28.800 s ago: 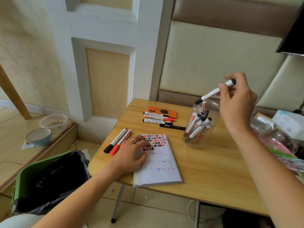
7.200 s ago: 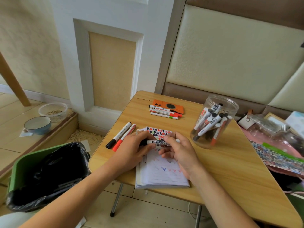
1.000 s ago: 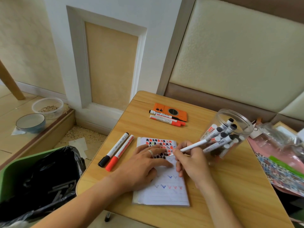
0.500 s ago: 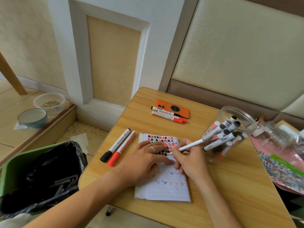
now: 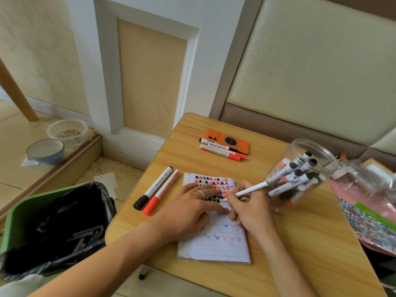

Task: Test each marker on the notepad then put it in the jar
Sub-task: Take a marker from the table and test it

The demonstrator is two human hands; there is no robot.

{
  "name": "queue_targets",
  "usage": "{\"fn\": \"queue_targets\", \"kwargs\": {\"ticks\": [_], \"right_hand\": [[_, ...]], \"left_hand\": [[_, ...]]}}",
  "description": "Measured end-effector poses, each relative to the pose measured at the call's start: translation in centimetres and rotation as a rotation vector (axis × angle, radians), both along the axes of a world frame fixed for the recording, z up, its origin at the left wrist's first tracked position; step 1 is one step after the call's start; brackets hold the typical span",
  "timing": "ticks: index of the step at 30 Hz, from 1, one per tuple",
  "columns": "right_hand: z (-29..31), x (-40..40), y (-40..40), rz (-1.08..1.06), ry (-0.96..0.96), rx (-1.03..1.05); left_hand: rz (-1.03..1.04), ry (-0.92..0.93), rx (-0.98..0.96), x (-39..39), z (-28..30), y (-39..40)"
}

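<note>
Right hand (image 5: 249, 207) pinches marker (image 5: 246, 191), tip on notepad (image 5: 216, 243); left hand (image 5: 188, 209) flat, fingers spread. Risk: jar (image 5: 300, 174) close behind, elbowed over.

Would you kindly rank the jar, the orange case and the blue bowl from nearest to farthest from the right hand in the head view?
From the right hand:
1. Jar, just to its right on the table.
2. Orange case, at the table's far edge.
3. Blue bowl, far left on the floor step.
</note>
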State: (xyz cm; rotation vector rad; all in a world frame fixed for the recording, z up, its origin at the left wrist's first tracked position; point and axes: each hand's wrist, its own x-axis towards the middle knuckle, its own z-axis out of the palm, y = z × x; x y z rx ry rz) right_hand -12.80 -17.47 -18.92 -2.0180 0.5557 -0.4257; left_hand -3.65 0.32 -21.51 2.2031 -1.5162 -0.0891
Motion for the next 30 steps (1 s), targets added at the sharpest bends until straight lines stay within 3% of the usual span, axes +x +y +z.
{"fn": "queue_targets", "kwargs": {"ticks": [30], "right_hand": [[-0.19, -0.08, -0.06, -0.028, -0.022, 0.026]], "left_hand": [[-0.013, 0.023, 0.009, -0.16, 0.57, 0.19]]}}
